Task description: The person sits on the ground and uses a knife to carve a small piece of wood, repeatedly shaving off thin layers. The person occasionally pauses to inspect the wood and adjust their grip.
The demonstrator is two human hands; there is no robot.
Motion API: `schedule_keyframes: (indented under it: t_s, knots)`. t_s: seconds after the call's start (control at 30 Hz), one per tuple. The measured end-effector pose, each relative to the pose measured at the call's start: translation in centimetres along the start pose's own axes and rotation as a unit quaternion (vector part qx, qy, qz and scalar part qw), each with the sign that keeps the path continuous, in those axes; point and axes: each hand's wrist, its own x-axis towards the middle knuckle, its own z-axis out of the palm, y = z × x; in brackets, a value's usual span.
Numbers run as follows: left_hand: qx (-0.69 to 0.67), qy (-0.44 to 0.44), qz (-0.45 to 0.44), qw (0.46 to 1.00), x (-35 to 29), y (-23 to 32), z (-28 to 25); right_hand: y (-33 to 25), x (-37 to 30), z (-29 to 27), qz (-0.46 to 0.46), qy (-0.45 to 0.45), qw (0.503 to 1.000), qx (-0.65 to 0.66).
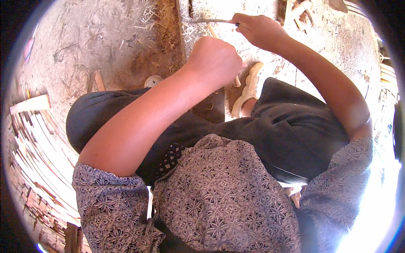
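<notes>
My left hand point(217, 61) is closed in a fist around a thin pale wooden stick point(213, 31). One end of the stick shows beyond the fist, and the other end comes out below it. My right hand point(261, 33), farther off and to the right, grips a knife by its handle. The knife's narrow blade point(211, 20) points left and lies across the far end of the stick. Whether the edge touches the wood I cannot tell.
Wood shavings point(168, 40) litter the ground at the far middle. Many pale wooden strips point(40, 147) are piled at the left. Wood offcuts point(300, 9) lie at the far right. A cream shoe point(249, 90) is on my foot near the stick's lower end.
</notes>
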Motion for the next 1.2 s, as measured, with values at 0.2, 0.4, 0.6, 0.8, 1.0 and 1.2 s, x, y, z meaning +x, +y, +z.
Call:
schedule_keyframes:
  t_s: [0.2,0.4,0.6,0.8,1.0,1.2]
  knots:
    - [-0.002,0.022,0.013,1.000,-0.3,-0.3,0.2,0.4,-3.0,-2.6,-0.026,-0.021,0.997,0.065]
    - [-0.015,0.030,0.010,0.999,-0.2,-0.4,0.3,2.5,0.2,0.5,-0.032,-0.007,0.999,-0.014]
    - [-0.003,0.022,-0.042,0.999,-1.3,-0.5,-0.6,2.2,-1.3,0.5,0.023,0.001,0.996,0.085]
    - [0.003,0.027,-0.014,1.000,-1.6,-0.8,-0.4,1.8,-3.5,-1.7,-0.011,-0.004,0.997,0.082]
    - [0.016,0.033,-0.003,0.999,-1.0,-0.6,-0.4,2.1,-0.7,0.3,-0.017,0.013,0.999,0.029]
    - [0.019,0.039,0.002,0.999,-0.9,-0.5,-0.5,0.1,-1.1,0.8,0.005,0.034,0.999,0.021]
